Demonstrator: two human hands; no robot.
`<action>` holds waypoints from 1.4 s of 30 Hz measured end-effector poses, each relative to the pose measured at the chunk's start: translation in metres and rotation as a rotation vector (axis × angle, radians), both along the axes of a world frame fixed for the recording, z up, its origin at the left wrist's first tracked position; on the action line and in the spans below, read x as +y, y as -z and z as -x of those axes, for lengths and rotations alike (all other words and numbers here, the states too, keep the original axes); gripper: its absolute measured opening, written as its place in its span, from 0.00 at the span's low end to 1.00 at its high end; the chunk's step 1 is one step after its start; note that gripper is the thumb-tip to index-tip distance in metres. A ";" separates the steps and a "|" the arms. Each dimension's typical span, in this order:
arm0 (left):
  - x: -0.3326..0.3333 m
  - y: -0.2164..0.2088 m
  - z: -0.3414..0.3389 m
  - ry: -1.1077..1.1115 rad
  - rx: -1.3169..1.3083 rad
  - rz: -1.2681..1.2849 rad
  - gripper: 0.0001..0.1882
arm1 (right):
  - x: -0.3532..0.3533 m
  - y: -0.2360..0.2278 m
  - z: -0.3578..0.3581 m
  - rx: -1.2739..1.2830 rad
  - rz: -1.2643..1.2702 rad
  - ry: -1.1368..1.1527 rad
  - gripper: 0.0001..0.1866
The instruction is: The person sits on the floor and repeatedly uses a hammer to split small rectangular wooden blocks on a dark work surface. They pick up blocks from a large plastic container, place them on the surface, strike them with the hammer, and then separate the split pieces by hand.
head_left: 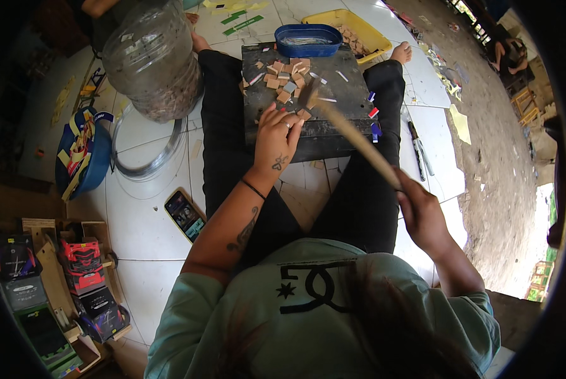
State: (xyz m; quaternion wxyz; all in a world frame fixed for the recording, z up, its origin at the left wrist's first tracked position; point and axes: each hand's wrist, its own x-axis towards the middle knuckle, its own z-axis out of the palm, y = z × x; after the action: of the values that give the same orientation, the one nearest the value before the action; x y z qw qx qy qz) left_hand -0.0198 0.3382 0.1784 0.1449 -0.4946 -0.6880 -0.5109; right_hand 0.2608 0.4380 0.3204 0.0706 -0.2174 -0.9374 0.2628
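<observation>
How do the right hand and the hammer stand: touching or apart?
Touching. The head view shows the right hand wrapped around the hammer at the near end of its wooden handle.

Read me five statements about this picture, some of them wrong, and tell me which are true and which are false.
1. The right hand grips the hammer by its wooden handle. True.
2. The left hand lies flat on the tiled floor. False: it is at the black block, with its fingertips by a small brown piece.
3. The blue oval tub stands beyond the pile of small pieces, as the person sees it. True.
4. The phone lies to the right of the person's legs. False: it lies to their left.
5. A coil of wire lies to the left of the person's legs. True.
</observation>
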 end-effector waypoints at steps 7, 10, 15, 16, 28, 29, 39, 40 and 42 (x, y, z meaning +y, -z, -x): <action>0.000 -0.002 0.000 -0.010 0.018 -0.003 0.04 | -0.001 0.005 0.001 0.029 -0.009 -0.006 0.23; -0.001 -0.001 0.001 0.012 -0.013 0.019 0.04 | 0.001 0.007 0.000 0.081 0.010 0.007 0.23; 0.000 0.001 0.001 0.008 -0.003 0.005 0.04 | 0.005 0.005 0.003 -0.015 0.048 0.020 0.23; 0.000 -0.001 0.000 0.012 -0.021 0.007 0.04 | 0.006 0.004 0.003 0.011 0.061 0.039 0.23; 0.000 -0.036 0.004 -0.008 0.341 0.410 0.06 | 0.015 0.032 0.004 0.116 0.303 0.143 0.20; 0.004 -0.033 0.002 0.003 0.346 0.392 0.06 | 0.015 0.036 0.003 0.116 0.347 0.175 0.20; -0.019 -0.019 -0.001 0.031 0.264 0.254 0.10 | 0.012 0.055 -0.011 0.026 0.316 0.256 0.21; -0.021 -0.020 -0.003 0.034 0.222 0.264 0.10 | 0.009 0.056 -0.010 0.050 0.284 0.237 0.22; -0.025 -0.022 -0.006 0.038 0.135 0.293 0.09 | 0.004 0.056 -0.009 0.079 0.206 0.180 0.24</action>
State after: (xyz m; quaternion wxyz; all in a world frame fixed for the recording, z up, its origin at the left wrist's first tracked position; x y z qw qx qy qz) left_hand -0.0139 0.3137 0.2001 0.1077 -0.5565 -0.7344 -0.3732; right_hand 0.2693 0.4422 0.2643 0.1081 -0.2963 -0.8786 0.3584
